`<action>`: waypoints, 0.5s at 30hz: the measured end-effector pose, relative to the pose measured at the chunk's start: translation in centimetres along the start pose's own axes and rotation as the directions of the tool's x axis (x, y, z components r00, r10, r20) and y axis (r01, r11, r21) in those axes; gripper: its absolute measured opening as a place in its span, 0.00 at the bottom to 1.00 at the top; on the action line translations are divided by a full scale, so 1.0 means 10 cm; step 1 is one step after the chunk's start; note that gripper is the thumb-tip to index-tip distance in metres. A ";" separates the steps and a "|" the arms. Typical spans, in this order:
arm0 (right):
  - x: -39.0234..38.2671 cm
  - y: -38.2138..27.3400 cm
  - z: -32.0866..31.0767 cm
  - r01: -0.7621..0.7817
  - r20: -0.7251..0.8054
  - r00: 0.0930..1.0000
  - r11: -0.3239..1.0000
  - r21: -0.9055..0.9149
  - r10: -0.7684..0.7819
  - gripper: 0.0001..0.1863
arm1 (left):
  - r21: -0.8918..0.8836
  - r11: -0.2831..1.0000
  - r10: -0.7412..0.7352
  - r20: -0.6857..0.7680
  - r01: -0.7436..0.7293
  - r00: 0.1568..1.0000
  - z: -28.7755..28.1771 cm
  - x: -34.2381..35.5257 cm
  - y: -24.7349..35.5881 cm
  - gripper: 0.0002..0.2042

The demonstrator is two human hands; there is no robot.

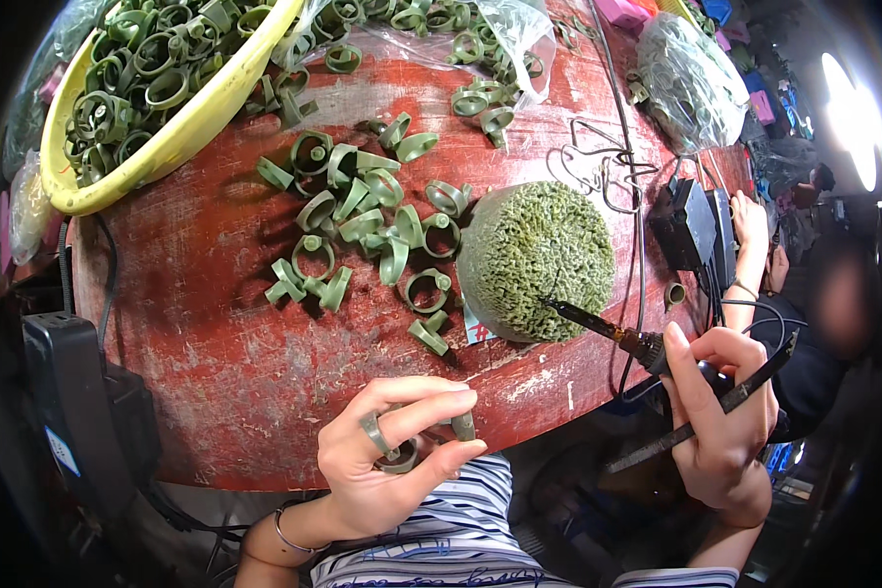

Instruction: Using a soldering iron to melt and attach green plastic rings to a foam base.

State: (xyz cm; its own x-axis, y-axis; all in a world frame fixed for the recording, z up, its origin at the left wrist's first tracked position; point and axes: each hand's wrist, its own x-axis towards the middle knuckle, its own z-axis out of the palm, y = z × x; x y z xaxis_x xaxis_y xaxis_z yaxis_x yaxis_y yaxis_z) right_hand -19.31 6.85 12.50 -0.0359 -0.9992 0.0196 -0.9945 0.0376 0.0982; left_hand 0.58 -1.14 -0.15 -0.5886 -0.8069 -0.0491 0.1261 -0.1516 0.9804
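Observation:
My left hand (392, 451) is closed near the table's front edge. Its thumb and fingers pinch a small green ring (464, 425), partly hidden by the fingertips. A green band (374, 431) sits around one finger, and another ring shape shows below it. My right hand (720, 412) is wrapped round a soldering iron (622, 338) whose thin dark tip touches the rough green top of a round block (549, 260). A dark flat file (701, 426) also lies across the fingers of this hand. Several loose green rings (363, 216) are scattered left of the block.
A yellow basket (167, 186) full of green rings stands far left. More rings lie by clear plastic (519, 49) at the back. Bent wire (608, 167) and cables lie right of the block, near black boxes (686, 225). Another person's hand (750, 220) is at the right. A black device (78, 412) sits left.

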 end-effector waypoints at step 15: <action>0.02 -0.05 -0.03 -0.063 0.061 0.996 0.998 -0.017 0.064 0.27 | 0.033 0.993 0.111 0.082 -0.114 0.990 -0.04 0.02 -0.03 0.17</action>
State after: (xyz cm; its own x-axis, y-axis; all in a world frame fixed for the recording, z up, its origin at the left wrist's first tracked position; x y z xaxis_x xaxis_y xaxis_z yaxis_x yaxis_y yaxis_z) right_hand -18.79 6.63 12.72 -0.1053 -0.9938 -0.0351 -0.9884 0.1007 0.1141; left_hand 0.69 -1.51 -0.55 -0.6348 -0.7690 0.0756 0.1654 -0.0397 0.9854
